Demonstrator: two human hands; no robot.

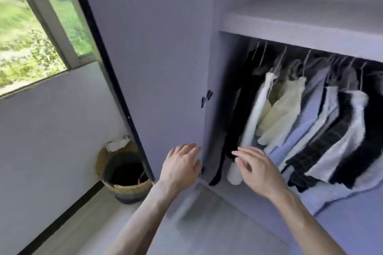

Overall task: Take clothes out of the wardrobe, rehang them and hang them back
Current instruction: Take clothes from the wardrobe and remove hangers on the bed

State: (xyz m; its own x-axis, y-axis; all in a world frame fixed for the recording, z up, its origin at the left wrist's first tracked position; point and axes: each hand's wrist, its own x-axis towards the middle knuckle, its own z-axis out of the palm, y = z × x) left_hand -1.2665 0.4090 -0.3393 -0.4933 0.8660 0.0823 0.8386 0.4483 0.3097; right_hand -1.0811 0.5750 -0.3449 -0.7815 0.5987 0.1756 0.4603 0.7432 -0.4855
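Since both hands are empty, fingers loose and spread, left hand (182,163) by the door (155,68) and right hand (259,170) near the hems, I'd lift a hanger hook (306,58) rather than tug fabric. The clothes (310,122) hang at 2 o'clock in the wardrobe (215,89), tightly packed, so snagging's likely. A basket (126,176) sits at 8 o'clock.

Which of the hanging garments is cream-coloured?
The short cream top, between the long white garment and the pale blue shirts; no other is cream.

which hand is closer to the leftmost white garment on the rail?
Right. The right hand is at the lower end of the white garment; the left hand is further left, by the door.
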